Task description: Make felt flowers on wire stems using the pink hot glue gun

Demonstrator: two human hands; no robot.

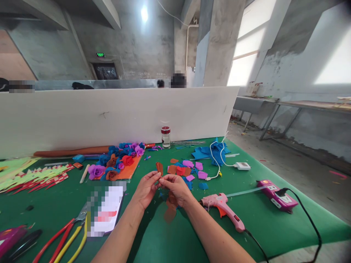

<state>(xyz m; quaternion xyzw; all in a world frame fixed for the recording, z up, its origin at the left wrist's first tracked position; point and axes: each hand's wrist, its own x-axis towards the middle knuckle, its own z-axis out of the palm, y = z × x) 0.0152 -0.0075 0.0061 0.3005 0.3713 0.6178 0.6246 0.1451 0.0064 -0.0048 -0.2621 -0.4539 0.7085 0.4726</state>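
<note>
Over the middle of the green table, my left hand and my right hand meet at the fingertips. A small rolled brown paper petal stands up from the pinched fingers of my left hand. My right thumb and finger close on its lower end, which the fingers partly hide. More brown petals lie below my right hand. Just beyond are loose purple petals, a red petal and blue petals. Finished paper roses in blue, purple, red and brown are piled to the left.
A pink glue gun with a glue stick lies right, near a purple power strip and cords. Left are a phone, red-handled and yellow-handled cutting tools. A red-lidded jar stands before a white partition.
</note>
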